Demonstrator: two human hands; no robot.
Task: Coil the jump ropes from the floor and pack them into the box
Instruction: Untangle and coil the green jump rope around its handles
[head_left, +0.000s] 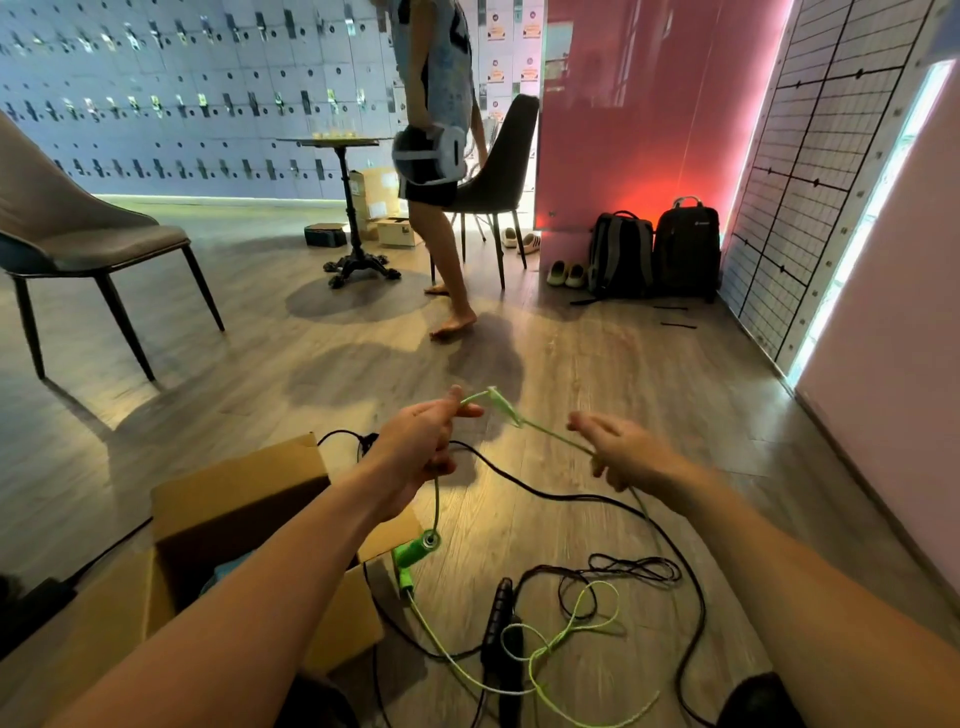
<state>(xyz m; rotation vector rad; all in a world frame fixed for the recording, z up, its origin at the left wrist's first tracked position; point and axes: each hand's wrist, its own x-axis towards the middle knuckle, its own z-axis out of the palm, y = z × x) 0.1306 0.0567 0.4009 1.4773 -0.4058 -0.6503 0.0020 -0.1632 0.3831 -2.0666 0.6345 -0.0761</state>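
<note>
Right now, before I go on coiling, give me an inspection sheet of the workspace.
Surface: wooden floor, ropes spread across it.
Job's things: green jump rope partly lifted, rest looped on floor; black jump rope uncoiled on floor; cardboard box open.
Clutter: backpacks and shoes by the far wall.
Hands: left hand pinches the green jump rope; it runs through right hand, grip unclear.
Cables: thin dark line left of box, kind unclear.
Surroundings: two chairs, small table, standing person, lockers.

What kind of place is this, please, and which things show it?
Probably a locker area of a gym or sports club: a wall of small lockers, backpacks and shoes left beside the pink wall, and jump ropes on the wooden floor.
</note>
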